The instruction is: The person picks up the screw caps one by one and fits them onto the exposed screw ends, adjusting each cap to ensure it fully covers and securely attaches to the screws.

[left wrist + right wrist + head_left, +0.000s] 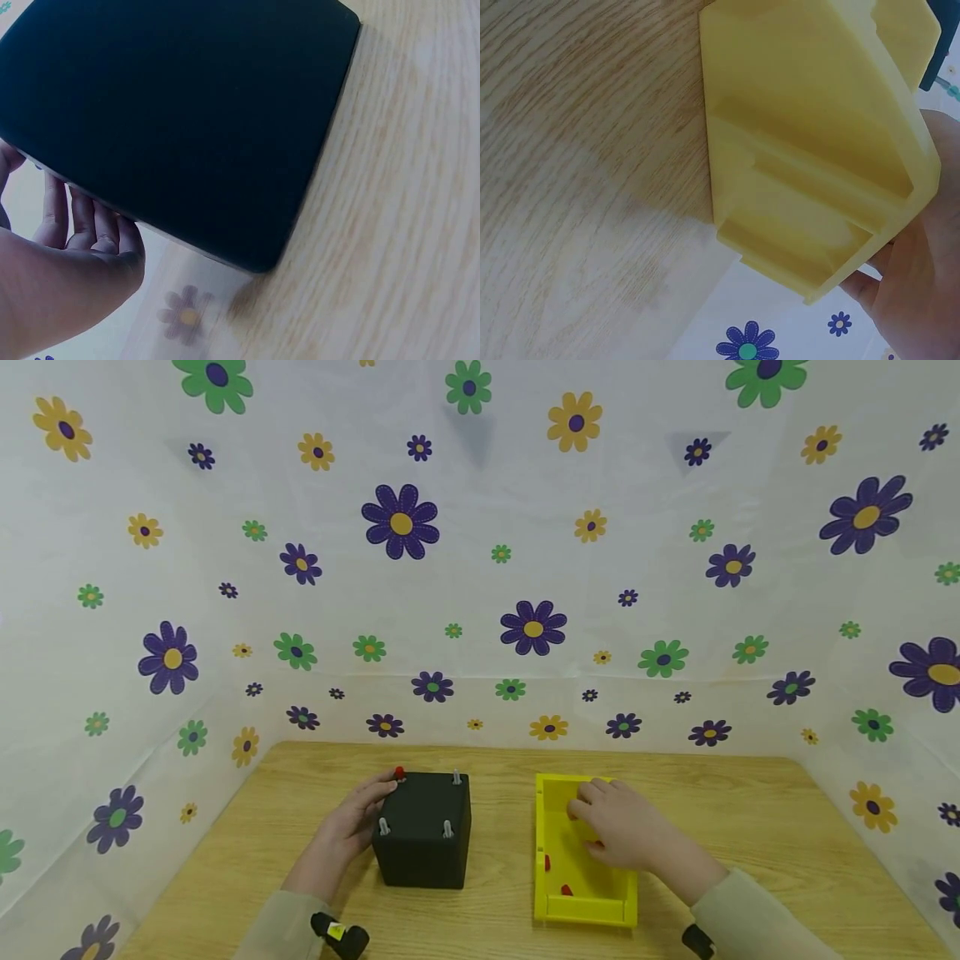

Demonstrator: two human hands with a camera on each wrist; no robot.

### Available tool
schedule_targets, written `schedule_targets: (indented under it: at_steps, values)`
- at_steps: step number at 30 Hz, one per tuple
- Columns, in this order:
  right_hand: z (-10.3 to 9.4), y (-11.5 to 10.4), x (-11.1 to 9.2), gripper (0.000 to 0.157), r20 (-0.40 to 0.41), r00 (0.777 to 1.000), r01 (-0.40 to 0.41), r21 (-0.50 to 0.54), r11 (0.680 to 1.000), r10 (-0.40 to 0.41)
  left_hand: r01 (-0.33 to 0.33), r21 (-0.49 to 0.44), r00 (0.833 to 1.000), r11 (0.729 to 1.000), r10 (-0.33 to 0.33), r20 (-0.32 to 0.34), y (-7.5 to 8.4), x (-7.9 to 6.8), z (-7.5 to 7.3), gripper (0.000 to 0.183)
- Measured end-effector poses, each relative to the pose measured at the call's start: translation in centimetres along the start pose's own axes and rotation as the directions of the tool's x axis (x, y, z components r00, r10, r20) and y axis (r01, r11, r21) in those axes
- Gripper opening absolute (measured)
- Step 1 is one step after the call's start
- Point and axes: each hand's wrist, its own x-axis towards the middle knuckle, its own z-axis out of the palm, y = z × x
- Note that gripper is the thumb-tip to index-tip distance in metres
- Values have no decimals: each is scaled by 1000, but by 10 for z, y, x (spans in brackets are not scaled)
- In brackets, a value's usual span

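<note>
My left hand rests against the left side of a black box, its fingertips reaching the far left top corner. In the left wrist view, the fingers lie extended along the box's side. Metal pegs stand up at the top corners, and the far left one carries a red cap. Over a yellow bin, my right hand reaches down inside, with thumb and index finger apart. Two small red pieces lie on the bin's near part. The bin's wall hides the right fingertips in the right wrist view.
A wooden table carries the box and the bin, with a strip of tabletop between them. White flower-print sheets enclose the table at the back and both sides. A dark camera sits on the left wrist.
</note>
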Motion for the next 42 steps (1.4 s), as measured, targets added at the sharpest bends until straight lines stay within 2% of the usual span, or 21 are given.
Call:
schedule_targets:
  at_steps: [2, 5, 16, 19, 23, 25, 32, 38, 42]
  values:
    - [1, -1, 0, 35, 5, 1000, -7, -6, 1000, 7, 2, 7, 1000, 1000, -2, 9, 0, 0, 0, 62]
    - [1, -2, 1, 37, 24, 999, -22, -4, 1000, 22, 0, 12, 1000, 1000, -1, 11, 0, 2, -1, 72]
    - [-1, -12, 6, 44, 126, 990, -50, -72, 996, 59, 7, 30, 1000, 1000, -7, 13, 0, 1, 0, 73]
    - [0, -14, 7, 48, 164, 984, -58, -86, 995, 71, 6, 11, 1000, 1000, -6, -8, 1, 1, 1, 64]
    - [3, -16, 9, 49, 190, 978, -67, -102, 993, 85, 2, -20, 1000, 1000, -2, -27, 2, 1, 2, 34]
    - [4, -17, 9, 50, 193, 977, -69, -111, 991, 90, 1, -22, 1000, 1000, -2, -26, 1, 1, 1, 28]
    - [5, -20, 12, 59, 219, 971, -39, -240, 970, 93, 10, 26, 1000, 1000, -10, 9, 1, 1, 1, 70]
    - [7, -23, 14, 62, 265, 957, -30, -309, 950, 116, 11, 17, 1000, 1000, -11, 8, 0, 3, -1, 70]
    - [9, -24, 15, 57, 268, 955, -36, -318, 947, 126, 10, 5, 1000, 1000, -10, 10, 0, 3, -1, 65]
